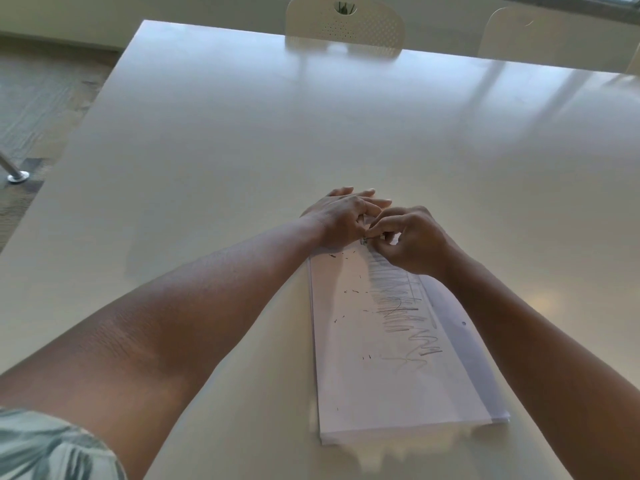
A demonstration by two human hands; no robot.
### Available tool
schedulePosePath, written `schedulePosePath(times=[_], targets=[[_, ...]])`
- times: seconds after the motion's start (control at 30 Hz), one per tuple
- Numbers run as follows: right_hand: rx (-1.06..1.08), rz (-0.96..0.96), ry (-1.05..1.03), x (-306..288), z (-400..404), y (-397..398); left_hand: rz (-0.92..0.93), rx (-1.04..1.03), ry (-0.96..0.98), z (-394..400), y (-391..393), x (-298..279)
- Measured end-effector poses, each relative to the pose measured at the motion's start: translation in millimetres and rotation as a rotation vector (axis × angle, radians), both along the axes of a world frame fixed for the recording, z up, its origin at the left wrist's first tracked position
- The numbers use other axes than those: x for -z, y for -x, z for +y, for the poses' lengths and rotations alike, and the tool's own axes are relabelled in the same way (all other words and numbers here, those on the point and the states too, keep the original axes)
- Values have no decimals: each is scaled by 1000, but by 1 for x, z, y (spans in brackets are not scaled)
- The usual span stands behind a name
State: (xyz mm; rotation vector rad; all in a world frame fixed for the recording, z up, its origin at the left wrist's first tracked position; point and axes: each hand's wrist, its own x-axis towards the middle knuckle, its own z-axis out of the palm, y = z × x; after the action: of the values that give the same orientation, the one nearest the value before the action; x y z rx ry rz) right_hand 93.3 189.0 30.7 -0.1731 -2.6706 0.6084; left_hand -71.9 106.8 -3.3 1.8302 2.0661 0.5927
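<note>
- The right hand (412,240) has the grip here: fingertips curled in tight and pinching a small shiny clip (364,241). It's too tiny and blurry to say what kind of clip.
- The left hand (341,216) is just to the left of it, touching. Its fingers lie mostly straight over the far end of the paper stack (381,358), so it's pressing down, not holding anything. I can't tell if its thumb is on the clip too.
- The clip sits right at the stack's far short edge, between the two hands.
- This is the bit that matters: the stack's long axis runs near to far, leaning a little left as it goes away. From the grip, nearly the whole stack lies toward the near side.
- My guess is the clip has to seat by sliding toward the near side, along that axis, with the right hand doing the work since it's already on it.
- The top sheet has pencil scribbles and small flecks on it.
- The stack lies flat on a pale glossy counter (311,133), in the near-right part.
- Two pale chairs (346,26) are tucked in at the far edge, and a patterned sleeve (52,445) shows in the near left corner.
</note>
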Motion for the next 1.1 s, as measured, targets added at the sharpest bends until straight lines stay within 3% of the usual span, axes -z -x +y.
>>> schedulePosePath(times=[0.13,0.37,0.6,0.83,1.1], targets=[[84,50,10,6,1,4,5,11,2,-1,0,-2],[-116,-143,118,-10,5,-10,-10,-6,11,-2,0,-4],[30,22,25,0,8,4,22,11,14,-1,0,0],[-168,-124,64,-11,7,-17,-4,-36,-3,-3,-4,-6],[-13,50,-11,3,10,2,21,2,3,-2,-1,-2]])
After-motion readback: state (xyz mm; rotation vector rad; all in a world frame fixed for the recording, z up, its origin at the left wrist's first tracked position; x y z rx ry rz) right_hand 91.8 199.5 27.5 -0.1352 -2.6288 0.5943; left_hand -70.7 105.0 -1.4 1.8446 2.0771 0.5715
